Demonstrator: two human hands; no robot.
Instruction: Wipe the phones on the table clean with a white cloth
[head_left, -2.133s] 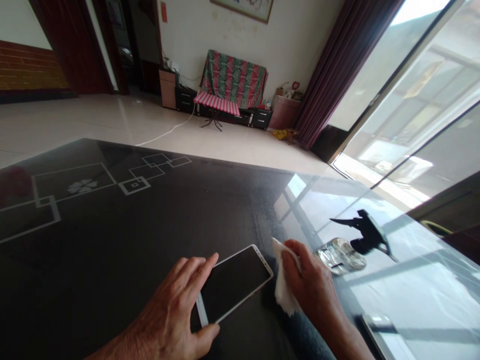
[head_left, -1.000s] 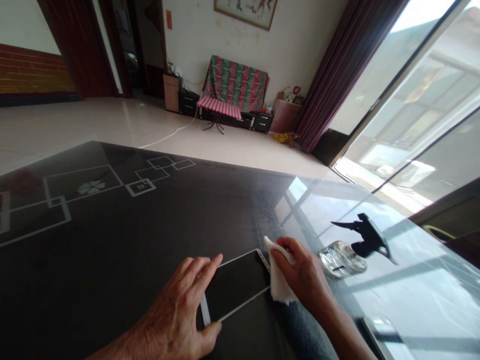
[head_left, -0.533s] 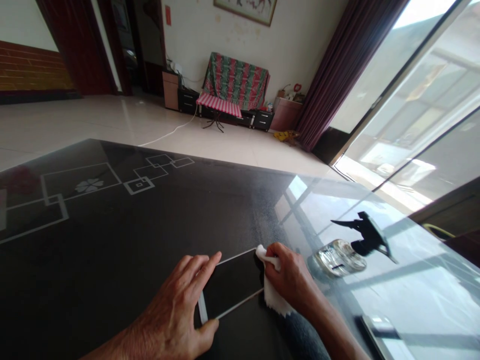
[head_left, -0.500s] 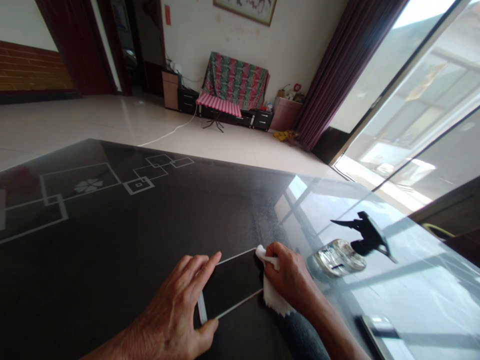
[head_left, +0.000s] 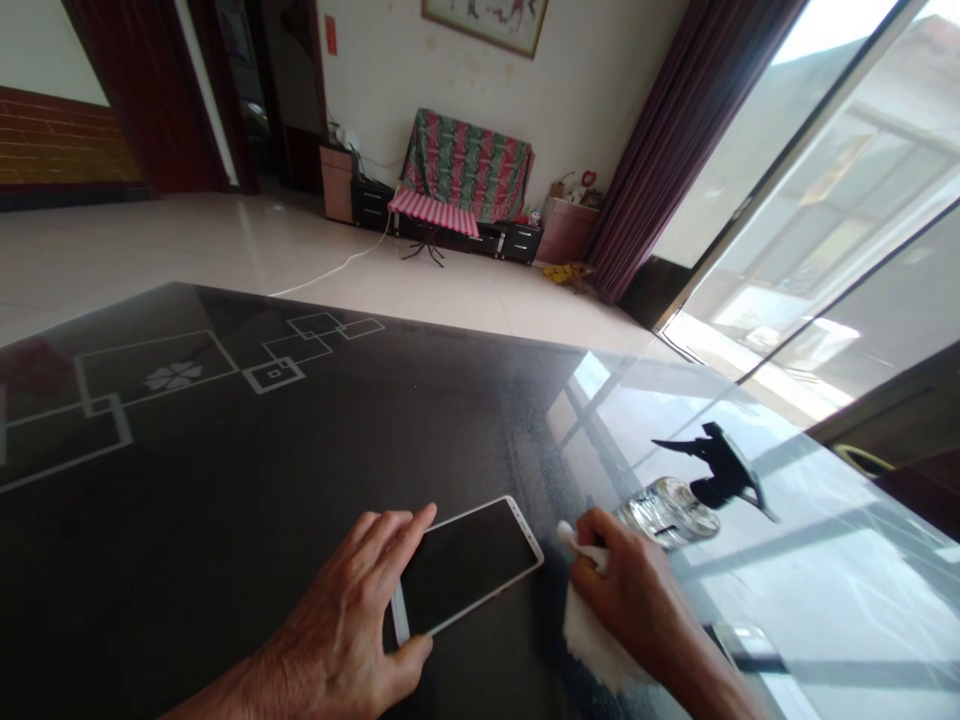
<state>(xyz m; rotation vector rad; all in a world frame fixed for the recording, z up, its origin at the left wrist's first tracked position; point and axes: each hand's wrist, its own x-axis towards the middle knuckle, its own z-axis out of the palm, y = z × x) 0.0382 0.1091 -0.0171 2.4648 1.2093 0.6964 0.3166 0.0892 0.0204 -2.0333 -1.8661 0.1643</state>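
Note:
A white-framed smartphone (head_left: 474,562) lies screen up on the glossy black table (head_left: 420,420). My left hand (head_left: 360,610) grips its near-left end, thumb on the lower edge and fingers on the upper edge. To the right of the phone, apart from it, my right hand (head_left: 634,590) is closed around a bunched white cloth (head_left: 596,640). One end of the cloth pokes out past the fingertips, and the rest hangs below the hand. Just beyond that hand, a clear spray bottle (head_left: 664,512) with a black trigger head lies on its side.
A flat, shiny, phone-like object (head_left: 750,648) lies at the lower right, partly behind my right forearm. Pale square outlines and a flower pattern (head_left: 174,376) mark the tabletop's left side. Past the table stand a striped folding table (head_left: 433,211) and a purple curtain (head_left: 645,140).
My right hand has moved right with the cloth, off the phone's far end, which now shows in full. My left hand still holds the phone in nearly the same place.

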